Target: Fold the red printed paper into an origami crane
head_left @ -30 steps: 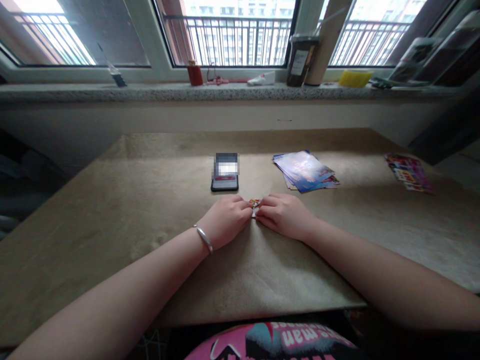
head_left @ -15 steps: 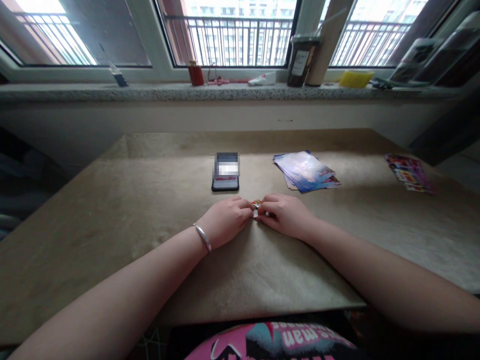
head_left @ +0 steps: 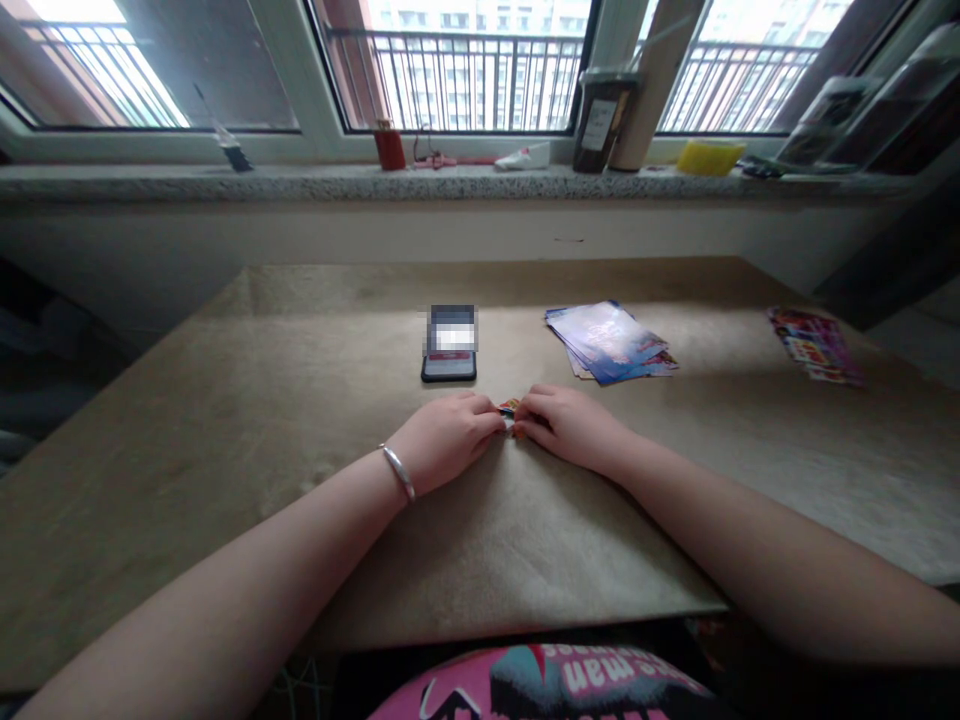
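My left hand [head_left: 448, 438], with a silver bangle on its wrist, and my right hand [head_left: 566, 426] rest on the tan table cover [head_left: 300, 420] with their fingertips meeting. Both are closed in a pinch on a small folded piece of colourful paper [head_left: 509, 408], mostly hidden between the fingers. A dark phone [head_left: 449, 345] lies just beyond my hands. A stack of bluish printed cards [head_left: 611, 343] sits to the right of the phone.
Another colourful printed sheet [head_left: 814, 345] lies at the far right of the table. The stone windowsill [head_left: 300, 183] behind holds a red cup [head_left: 390, 148], a dark jar [head_left: 600, 120], a yellow object [head_left: 709, 157] and a brush [head_left: 229, 150].
My hands have barely moved; the fingers shifted slightly on the small folded paper, which shows a little less than before.
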The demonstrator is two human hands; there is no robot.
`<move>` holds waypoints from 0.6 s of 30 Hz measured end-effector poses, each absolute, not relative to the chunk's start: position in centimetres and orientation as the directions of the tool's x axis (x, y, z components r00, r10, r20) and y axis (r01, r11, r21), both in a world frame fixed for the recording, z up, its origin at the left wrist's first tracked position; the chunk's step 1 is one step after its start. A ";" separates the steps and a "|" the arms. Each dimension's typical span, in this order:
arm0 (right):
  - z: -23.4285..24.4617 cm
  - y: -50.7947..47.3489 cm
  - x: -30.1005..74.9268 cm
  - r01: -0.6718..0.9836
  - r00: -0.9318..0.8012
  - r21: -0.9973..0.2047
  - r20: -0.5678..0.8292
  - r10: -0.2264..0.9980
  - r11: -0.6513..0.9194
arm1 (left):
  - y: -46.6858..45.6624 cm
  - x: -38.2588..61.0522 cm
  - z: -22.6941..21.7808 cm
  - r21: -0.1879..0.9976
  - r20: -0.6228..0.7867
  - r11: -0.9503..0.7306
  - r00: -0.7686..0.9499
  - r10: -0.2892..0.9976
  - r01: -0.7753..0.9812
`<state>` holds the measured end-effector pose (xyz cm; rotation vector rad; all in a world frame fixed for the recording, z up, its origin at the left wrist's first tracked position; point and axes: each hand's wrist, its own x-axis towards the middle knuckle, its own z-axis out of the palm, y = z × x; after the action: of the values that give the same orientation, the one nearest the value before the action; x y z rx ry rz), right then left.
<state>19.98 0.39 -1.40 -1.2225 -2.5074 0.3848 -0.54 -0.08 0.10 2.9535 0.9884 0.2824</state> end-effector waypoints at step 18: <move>-1.0 0.7 20.0 0.817 -0.507 -0.284 0.062 0.859 0.503 | 0.4 -0.8 -0.2 -0.029 0.219 -0.877 0.859 0.463 0.480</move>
<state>20.03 0.73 -0.98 -1.4400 -2.5490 0.3235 -0.81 0.39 -0.21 3.1079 0.7897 0.3326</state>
